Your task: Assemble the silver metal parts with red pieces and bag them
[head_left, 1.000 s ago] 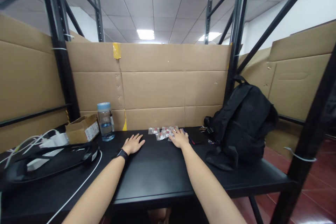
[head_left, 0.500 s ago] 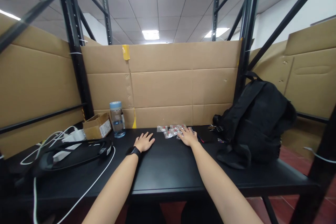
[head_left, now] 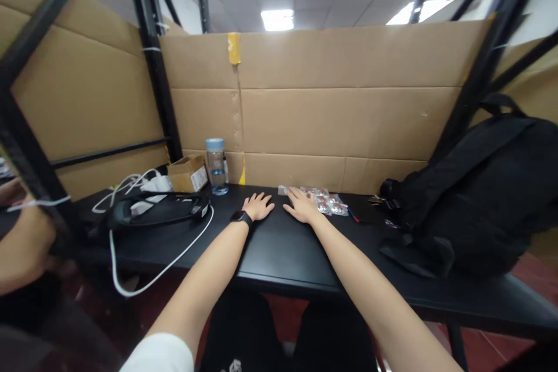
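Observation:
My left hand (head_left: 258, 207) rests palm down on the black table (head_left: 283, 250), its fingers spread and nothing in it. A dark watch (head_left: 241, 218) is on that wrist. My right hand (head_left: 301, 206) also lies flat with its fingers apart, at the left side of several small clear plastic packets (head_left: 325, 202) with red and silvery bits inside. What the packets contain is too small to name. Part of the packets is hidden behind the right hand, and I cannot tell whether it touches them.
At the left stand a water bottle (head_left: 217, 167), an open cardboard box (head_left: 188, 174), a white power strip (head_left: 152, 192) with cables, and a black strap-like headset (head_left: 161, 209). A black backpack (head_left: 483, 186) sits at the right. Cardboard walls (head_left: 305, 122) enclose the table. Another person's arm (head_left: 26, 238) shows far left.
The view has turned and tilted downward, bringing another person's arm into sight at the left. My right hand has shifted left across the packets, uncovering those on the right.

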{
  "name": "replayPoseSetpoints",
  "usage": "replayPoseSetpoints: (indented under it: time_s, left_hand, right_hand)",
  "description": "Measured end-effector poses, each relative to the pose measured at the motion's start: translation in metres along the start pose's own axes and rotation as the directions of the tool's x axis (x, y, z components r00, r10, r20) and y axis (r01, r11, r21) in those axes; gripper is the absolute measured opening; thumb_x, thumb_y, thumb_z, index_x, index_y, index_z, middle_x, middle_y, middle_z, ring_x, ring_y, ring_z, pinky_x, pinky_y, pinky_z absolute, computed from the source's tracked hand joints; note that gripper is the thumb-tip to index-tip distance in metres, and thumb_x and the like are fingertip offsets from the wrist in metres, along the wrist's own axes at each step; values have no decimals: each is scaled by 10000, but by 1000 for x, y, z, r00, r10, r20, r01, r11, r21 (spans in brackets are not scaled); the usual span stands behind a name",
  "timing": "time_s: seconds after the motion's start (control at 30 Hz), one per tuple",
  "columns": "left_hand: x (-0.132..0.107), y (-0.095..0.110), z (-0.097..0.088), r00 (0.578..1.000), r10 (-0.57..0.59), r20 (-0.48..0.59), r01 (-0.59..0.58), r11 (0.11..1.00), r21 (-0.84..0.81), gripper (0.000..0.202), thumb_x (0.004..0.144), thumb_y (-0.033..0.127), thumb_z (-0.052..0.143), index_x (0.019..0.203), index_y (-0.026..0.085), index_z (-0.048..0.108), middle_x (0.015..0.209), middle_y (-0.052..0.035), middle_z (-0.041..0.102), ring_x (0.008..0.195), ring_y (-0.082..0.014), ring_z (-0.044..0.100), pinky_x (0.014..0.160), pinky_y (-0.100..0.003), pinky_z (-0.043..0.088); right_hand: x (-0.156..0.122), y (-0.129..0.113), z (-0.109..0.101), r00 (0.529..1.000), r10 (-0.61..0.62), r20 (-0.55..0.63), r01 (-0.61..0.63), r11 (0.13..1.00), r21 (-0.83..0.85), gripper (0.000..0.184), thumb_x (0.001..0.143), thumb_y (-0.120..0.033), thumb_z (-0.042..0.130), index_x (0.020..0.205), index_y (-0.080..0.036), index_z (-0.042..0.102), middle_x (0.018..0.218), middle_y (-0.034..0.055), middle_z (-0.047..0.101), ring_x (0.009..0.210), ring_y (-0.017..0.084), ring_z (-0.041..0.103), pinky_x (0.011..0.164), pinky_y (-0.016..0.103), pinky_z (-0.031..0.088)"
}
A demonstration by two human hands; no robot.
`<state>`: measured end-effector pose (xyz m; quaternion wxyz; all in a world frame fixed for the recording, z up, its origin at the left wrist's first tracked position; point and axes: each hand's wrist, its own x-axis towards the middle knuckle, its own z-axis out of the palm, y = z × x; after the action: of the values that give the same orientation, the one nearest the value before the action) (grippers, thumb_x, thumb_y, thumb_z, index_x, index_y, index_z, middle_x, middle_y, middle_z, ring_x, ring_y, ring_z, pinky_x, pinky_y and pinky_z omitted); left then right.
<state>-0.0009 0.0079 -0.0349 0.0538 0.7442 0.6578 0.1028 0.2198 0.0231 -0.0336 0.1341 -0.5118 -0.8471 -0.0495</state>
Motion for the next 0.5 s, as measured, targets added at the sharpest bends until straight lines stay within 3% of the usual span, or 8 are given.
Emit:
replayPoseSetpoints:
  time_s: [0.13,0.23,0.3,0.37,0.5]
  left_hand:
    - [0,2,1,999,41,33,-40,999,-9,694,964,637,340,1570,308,422,1692,-77,290,1554,-400,224,1214,-610,216]
    - [0,1,2,999,14,30,-14,1000,8,672,971,624,345,1564,317,426,1684,-79,312,1548,-401,239,1208,-609,225]
    - [3,0,2,1000,13,3,-13,1000,8,654,970,614,364,1553,326,435,1674,-86,335,1541,-410,251,1193,-633,234]
    - [7,0,1,1000,23,6,-23,1000,16,652,977,597,355,1557,307,427,1677,-98,323,1540,-414,251,1186,-644,235]
    - [11,3,1,1000,11,11,-11,1000,23,657,990,554,348,1566,245,413,1675,-126,318,1537,-423,249,1190,-624,244]
  right_hand:
    - [18,-19,10,993,73,93,-70,997,-40,579,1057,-489,323,1557,-211,414,1662,160,336,1539,311,261,1173,671,170]
    - [19,-23,8,993,4,114,-1,1000,-22,538,1063,-473,309,1518,-229,463,1572,164,478,1462,315,395,1157,676,193]
    - [17,-23,5,997,-30,72,33,999,-38,537,1055,-487,327,1496,-228,489,1500,177,552,1405,329,459,1162,677,171]
    - [19,-20,1,999,14,-36,-17,996,-89,558,1042,-507,357,1463,-181,525,1505,217,531,1423,356,426,1174,674,137]
    - [27,-11,-2,994,94,-48,-98,991,-96,517,1038,-458,389,1452,-186,537,1547,194,495,1458,369,364,1171,690,141]
